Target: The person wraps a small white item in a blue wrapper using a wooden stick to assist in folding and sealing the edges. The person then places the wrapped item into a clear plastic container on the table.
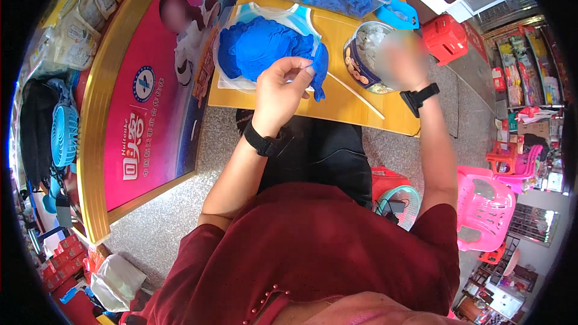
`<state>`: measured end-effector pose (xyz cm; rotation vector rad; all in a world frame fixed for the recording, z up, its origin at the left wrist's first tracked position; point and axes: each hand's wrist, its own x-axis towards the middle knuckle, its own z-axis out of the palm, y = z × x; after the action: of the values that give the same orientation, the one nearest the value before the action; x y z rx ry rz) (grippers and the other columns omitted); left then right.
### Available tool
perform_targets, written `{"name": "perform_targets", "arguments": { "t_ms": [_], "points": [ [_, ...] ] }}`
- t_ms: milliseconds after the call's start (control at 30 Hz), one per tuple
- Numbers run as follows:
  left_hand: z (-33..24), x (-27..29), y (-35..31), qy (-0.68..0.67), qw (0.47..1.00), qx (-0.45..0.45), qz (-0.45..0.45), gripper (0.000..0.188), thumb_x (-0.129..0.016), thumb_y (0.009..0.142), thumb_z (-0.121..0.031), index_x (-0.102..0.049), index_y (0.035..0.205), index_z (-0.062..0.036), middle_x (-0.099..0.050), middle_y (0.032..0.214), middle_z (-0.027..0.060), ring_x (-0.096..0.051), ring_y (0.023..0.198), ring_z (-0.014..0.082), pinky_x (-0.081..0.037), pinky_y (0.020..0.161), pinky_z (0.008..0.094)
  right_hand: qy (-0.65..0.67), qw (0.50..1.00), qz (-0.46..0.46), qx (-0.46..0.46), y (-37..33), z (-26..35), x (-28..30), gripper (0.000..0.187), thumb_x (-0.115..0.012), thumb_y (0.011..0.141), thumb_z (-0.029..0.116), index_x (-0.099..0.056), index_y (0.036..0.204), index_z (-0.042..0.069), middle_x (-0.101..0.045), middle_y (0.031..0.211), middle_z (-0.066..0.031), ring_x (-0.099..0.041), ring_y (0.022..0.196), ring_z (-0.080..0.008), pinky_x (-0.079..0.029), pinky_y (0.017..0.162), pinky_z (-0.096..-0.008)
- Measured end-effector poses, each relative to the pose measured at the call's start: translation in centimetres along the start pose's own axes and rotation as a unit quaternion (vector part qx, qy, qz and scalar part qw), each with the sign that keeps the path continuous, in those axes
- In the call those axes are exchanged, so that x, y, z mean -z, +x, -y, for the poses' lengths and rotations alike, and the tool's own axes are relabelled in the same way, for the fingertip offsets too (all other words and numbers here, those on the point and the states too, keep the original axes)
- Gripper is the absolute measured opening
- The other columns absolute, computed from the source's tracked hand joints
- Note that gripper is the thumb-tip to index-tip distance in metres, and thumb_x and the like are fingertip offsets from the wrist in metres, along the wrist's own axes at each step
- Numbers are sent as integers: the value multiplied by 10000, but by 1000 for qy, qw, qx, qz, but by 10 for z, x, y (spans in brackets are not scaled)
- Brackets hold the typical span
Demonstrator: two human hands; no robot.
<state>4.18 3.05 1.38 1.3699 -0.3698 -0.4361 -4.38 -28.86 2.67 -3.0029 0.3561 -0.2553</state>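
My left hand (283, 87) pinches a small limp blue piece (321, 72), thin like cloth or rubber, between thumb and fingers. It hangs at the right edge of a bag, white and pale blue, that holds a heap of similar blue pieces (259, 48). My right hand (404, 63) is over the right side of a round, dark blue patterned tin (350, 63). Whitish, clear-looking contents (372, 37) show inside the tin. Blur covers the right fingers, so their grip is hidden. A thin pale stick (361, 99) lies on the yellow table (343, 111) between both hands.
A clear plastic box (385, 3) of blue pieces stands at the table's far side, with a bright blue plastic item (402, 13) beside it. Red stools (444, 37) and a pink chair (484, 210) are on the right. A gold-framed pink panel (135, 138) borders the left.
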Motion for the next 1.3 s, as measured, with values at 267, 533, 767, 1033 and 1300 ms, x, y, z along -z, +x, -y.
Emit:
{"name": "perform_targets", "arguments": {
  "t_ms": [267, 533, 767, 1033, 1300],
  "points": [
    [5, 10, 4, 23, 999, 28, 10, 121, -640, 907, -131, -645, 939, -15, -661, 740, 18, -588, 619, 67, -451, 514, 224, 7, 995, 96, -25, 13, -2, -3, 225, -603, 859, 173, -661, 1058, 84, -627, 1051, -160, -603, 984, -350, -480, 863, -410],
    [9, 6, 6, -2, 999, 32, 43, 120, -614, 926, -137, -619, 940, -18, -651, 747, 16, -591, 610, 76, -448, 488, 231, 717, 680, 12, -151, -6, 1, 18, 317, -528, 944, 177, -549, 1163, -52, -634, 1116, -149, -608, 1010, -274, -460, 939, -394],
    [15, -6, 2, 57, 998, 7, 10, 115, -610, 928, -92, -610, 996, 1, -613, 723, 17, -582, 590, 77, -461, 474, 225, 862, 470, 94, -165, -46, 76, 16, 229, -539, 957, 228, -532, 1103, 51, -627, 978, -139, -646, 849, -277, -550, 665, -388],
    [19, -16, -5, 194, 962, -187, -36, 116, -643, 874, -24, -661, 987, -4, -680, 789, 67, -637, 683, 109, -523, 588, 252, 797, 594, -41, -103, -67, 191, -21, 270, -635, 900, 21, -510, 1139, 20, -640, 986, -65, -619, 884, -116, -493, 801, -250],
    [22, -22, -9, 171, 968, -184, -29, 145, -617, 864, 3, -668, 1000, 3, -686, 812, 98, -652, 678, 138, -526, 607, 279, 741, 652, -70, -146, -66, 182, -38, 230, -661, 915, 118, -567, 1086, -5, -633, 926, -32, -587, 807, -70, -481, 709, -222]
  ]
}}
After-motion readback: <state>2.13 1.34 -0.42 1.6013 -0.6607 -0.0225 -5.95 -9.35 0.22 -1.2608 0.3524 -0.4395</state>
